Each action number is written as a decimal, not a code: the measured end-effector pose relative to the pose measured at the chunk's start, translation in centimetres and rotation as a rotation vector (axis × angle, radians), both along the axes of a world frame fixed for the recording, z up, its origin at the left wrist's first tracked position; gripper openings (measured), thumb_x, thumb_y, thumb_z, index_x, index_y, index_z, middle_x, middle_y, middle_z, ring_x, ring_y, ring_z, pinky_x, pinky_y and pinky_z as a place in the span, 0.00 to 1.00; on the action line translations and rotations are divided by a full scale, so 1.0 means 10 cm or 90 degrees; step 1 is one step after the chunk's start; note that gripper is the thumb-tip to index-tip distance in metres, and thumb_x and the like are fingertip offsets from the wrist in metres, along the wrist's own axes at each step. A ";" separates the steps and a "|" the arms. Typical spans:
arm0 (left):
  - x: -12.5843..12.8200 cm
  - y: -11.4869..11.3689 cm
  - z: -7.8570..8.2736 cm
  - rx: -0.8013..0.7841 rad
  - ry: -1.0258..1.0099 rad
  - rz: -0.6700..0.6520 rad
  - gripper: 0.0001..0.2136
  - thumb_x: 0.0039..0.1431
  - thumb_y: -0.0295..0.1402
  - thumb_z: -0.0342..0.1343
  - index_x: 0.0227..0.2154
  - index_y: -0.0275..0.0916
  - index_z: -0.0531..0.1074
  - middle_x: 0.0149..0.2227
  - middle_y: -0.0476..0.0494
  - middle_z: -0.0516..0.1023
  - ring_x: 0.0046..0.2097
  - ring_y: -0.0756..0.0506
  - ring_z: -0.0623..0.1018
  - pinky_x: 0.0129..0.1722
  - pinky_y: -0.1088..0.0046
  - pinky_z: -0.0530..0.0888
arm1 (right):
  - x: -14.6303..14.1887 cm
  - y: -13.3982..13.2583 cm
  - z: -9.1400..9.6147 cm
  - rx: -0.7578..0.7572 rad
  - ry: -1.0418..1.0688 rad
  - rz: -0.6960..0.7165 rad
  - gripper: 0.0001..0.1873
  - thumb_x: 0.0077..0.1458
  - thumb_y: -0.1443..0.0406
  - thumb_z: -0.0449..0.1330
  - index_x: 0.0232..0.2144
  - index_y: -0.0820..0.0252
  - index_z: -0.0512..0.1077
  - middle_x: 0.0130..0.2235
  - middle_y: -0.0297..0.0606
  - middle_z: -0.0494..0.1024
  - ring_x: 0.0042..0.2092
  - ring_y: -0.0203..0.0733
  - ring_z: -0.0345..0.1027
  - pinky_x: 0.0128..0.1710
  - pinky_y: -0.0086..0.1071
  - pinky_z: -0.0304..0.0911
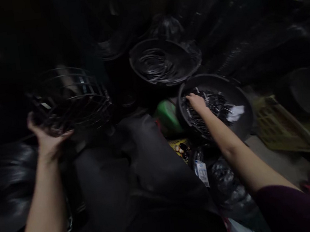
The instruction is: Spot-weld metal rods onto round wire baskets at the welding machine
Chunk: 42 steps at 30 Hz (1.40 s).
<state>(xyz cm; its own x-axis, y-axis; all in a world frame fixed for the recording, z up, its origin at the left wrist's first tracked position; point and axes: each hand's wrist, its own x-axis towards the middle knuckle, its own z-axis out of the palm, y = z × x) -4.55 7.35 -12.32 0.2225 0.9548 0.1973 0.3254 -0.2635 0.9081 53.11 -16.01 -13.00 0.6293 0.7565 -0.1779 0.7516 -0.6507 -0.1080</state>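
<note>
My left hand grips the near edge of a dark open-slatted basket, thumb to the right and fingers to the left. The inside of that basket is too dark to make out. My right hand reaches down into a black round basin heaped with thin black strips. Its fingers are curled in among the strips, and their tips are hidden and blurred. A white slip of paper lies on the right side of the heap.
Behind stands another black basin with coiled dark strands. A green container sits between my knee and the near basin. A plastic bag with a white label lies below, and a yellow crate is at right. The light is dim.
</note>
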 end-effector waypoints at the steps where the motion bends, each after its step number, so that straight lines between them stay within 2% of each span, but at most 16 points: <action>1: 0.01 -0.09 0.04 -0.047 -0.023 -0.003 0.67 0.18 0.52 0.76 0.62 0.56 0.39 0.54 0.49 0.70 0.53 0.44 0.76 0.49 0.62 0.78 | -0.06 -0.02 0.08 0.024 0.001 -0.001 0.13 0.58 0.67 0.56 0.42 0.60 0.78 0.46 0.55 0.76 0.44 0.50 0.72 0.41 0.39 0.62; 4: -0.01 -0.41 0.21 -0.032 -0.069 0.029 0.66 0.24 0.55 0.74 0.64 0.57 0.34 0.50 0.49 0.70 0.53 0.46 0.75 0.46 0.71 0.77 | -0.36 -0.09 0.34 0.139 0.002 -0.025 0.21 0.63 0.58 0.50 0.48 0.63 0.76 0.43 0.66 0.76 0.45 0.62 0.73 0.39 0.49 0.62; 5: -0.02 -0.52 0.27 -0.004 -0.061 0.033 0.67 0.25 0.59 0.72 0.64 0.56 0.32 0.51 0.46 0.70 0.54 0.45 0.75 0.47 0.71 0.76 | -0.51 -0.12 0.42 0.190 0.005 -0.023 0.24 0.65 0.55 0.46 0.51 0.58 0.74 0.45 0.66 0.76 0.47 0.63 0.72 0.41 0.51 0.62; 6: -0.03 -0.63 0.33 0.016 -0.034 0.032 0.67 0.25 0.61 0.70 0.65 0.55 0.31 0.52 0.44 0.69 0.56 0.44 0.74 0.49 0.70 0.75 | -0.69 -0.17 0.50 0.252 0.039 0.005 0.23 0.64 0.50 0.45 0.53 0.47 0.72 0.47 0.60 0.76 0.48 0.60 0.72 0.43 0.50 0.64; 7: -0.03 -0.74 0.40 0.030 -0.003 0.028 0.68 0.26 0.62 0.69 0.65 0.54 0.30 0.53 0.42 0.68 0.57 0.43 0.74 0.51 0.69 0.74 | -0.91 -0.23 0.55 0.379 0.103 0.014 0.20 0.61 0.47 0.51 0.50 0.40 0.73 0.45 0.55 0.77 0.47 0.60 0.73 0.43 0.51 0.65; 9: 0.00 -0.94 0.51 0.052 0.054 0.015 0.67 0.28 0.61 0.70 0.66 0.51 0.30 0.55 0.39 0.67 0.59 0.41 0.72 0.55 0.66 0.72 | -1.41 -0.38 0.60 0.475 0.233 0.050 0.14 0.55 0.44 0.57 0.41 0.34 0.73 0.41 0.47 0.78 0.43 0.59 0.74 0.41 0.52 0.67; 12: 0.09 -1.15 0.66 0.122 0.093 -0.035 0.65 0.31 0.54 0.73 0.66 0.49 0.34 0.59 0.37 0.63 0.60 0.39 0.70 0.60 0.61 0.68 | -2.11 -0.52 0.55 0.365 0.411 0.184 0.14 0.50 0.44 0.61 0.31 0.42 0.73 0.33 0.41 0.79 0.33 0.54 0.75 0.35 0.50 0.69; 15: 0.21 -1.23 0.81 0.199 0.146 -0.112 0.57 0.36 0.48 0.74 0.66 0.48 0.45 0.61 0.36 0.61 0.61 0.37 0.67 0.62 0.56 0.66 | -2.46 -0.45 0.62 0.295 0.483 0.237 0.17 0.49 0.46 0.61 0.33 0.49 0.74 0.29 0.37 0.78 0.28 0.47 0.72 0.32 0.43 0.69; 17: 0.28 -1.25 0.91 0.216 0.206 -0.135 0.49 0.38 0.46 0.73 0.64 0.47 0.55 0.60 0.37 0.61 0.60 0.35 0.65 0.61 0.52 0.66 | -2.56 -0.30 0.85 0.289 0.547 0.257 0.18 0.50 0.48 0.62 0.38 0.52 0.75 0.28 0.35 0.77 0.29 0.43 0.72 0.32 0.38 0.69; 20: 0.37 -1.26 1.02 0.214 0.289 -0.140 0.39 0.41 0.44 0.72 0.59 0.49 0.66 0.59 0.37 0.59 0.60 0.32 0.63 0.60 0.47 0.66 | -2.70 0.03 1.26 0.206 0.627 0.371 0.17 0.50 0.51 0.65 0.38 0.55 0.78 0.32 0.36 0.80 0.33 0.42 0.75 0.35 0.34 0.69; 22: 0.41 -1.28 1.06 0.223 0.314 -0.149 0.36 0.42 0.42 0.72 0.57 0.51 0.69 0.59 0.38 0.57 0.60 0.31 0.61 0.60 0.45 0.65 | -2.82 0.25 1.43 0.193 0.587 0.436 0.14 0.52 0.53 0.64 0.34 0.56 0.79 0.34 0.36 0.82 0.36 0.42 0.76 0.37 0.33 0.69; 24: 0.40 -1.28 1.07 0.236 0.315 -0.152 0.36 0.42 0.39 0.72 0.57 0.51 0.69 0.59 0.38 0.56 0.60 0.31 0.61 0.60 0.45 0.65 | -2.94 0.41 1.47 0.242 0.463 0.492 0.12 0.55 0.56 0.62 0.33 0.56 0.80 0.34 0.36 0.82 0.36 0.42 0.76 0.38 0.33 0.68; 27: 0.33 -1.28 1.04 0.232 0.300 -0.138 0.35 0.40 0.35 0.73 0.55 0.49 0.70 0.57 0.38 0.57 0.60 0.32 0.62 0.60 0.46 0.66 | -3.08 0.49 1.41 0.292 0.207 0.614 0.14 0.59 0.57 0.60 0.42 0.56 0.80 0.40 0.39 0.83 0.37 0.42 0.77 0.35 0.31 0.66; 31: 0.22 -1.25 0.98 0.185 0.272 -0.107 0.36 0.37 0.33 0.73 0.54 0.48 0.70 0.57 0.40 0.57 0.61 0.33 0.62 0.62 0.47 0.65 | -3.16 0.48 1.36 0.264 -0.021 0.739 0.18 0.63 0.59 0.56 0.53 0.52 0.75 0.48 0.36 0.81 0.33 0.39 0.77 0.27 0.30 0.61; 35: 0.20 -1.20 0.95 0.166 0.224 -0.071 0.37 0.36 0.32 0.74 0.54 0.48 0.70 0.57 0.39 0.57 0.62 0.33 0.62 0.62 0.49 0.66 | -3.18 0.60 1.43 0.286 -0.100 0.796 0.17 0.65 0.62 0.52 0.52 0.50 0.76 0.47 0.32 0.81 0.31 0.37 0.76 0.26 0.30 0.60; 42: 0.25 -1.06 0.95 0.165 0.163 -0.054 0.36 0.36 0.35 0.74 0.53 0.47 0.71 0.57 0.39 0.58 0.62 0.33 0.63 0.63 0.49 0.66 | -3.19 0.78 1.56 0.305 -0.139 0.813 0.16 0.64 0.61 0.54 0.49 0.48 0.77 0.46 0.32 0.81 0.30 0.36 0.76 0.26 0.30 0.60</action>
<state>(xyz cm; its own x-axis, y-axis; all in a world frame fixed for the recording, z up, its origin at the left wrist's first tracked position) -2.04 -3.27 -2.82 0.3722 0.8562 0.3584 0.5001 -0.5102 0.6997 21.26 -8.18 2.58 -0.5596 0.7827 0.2726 0.8231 0.5632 0.0726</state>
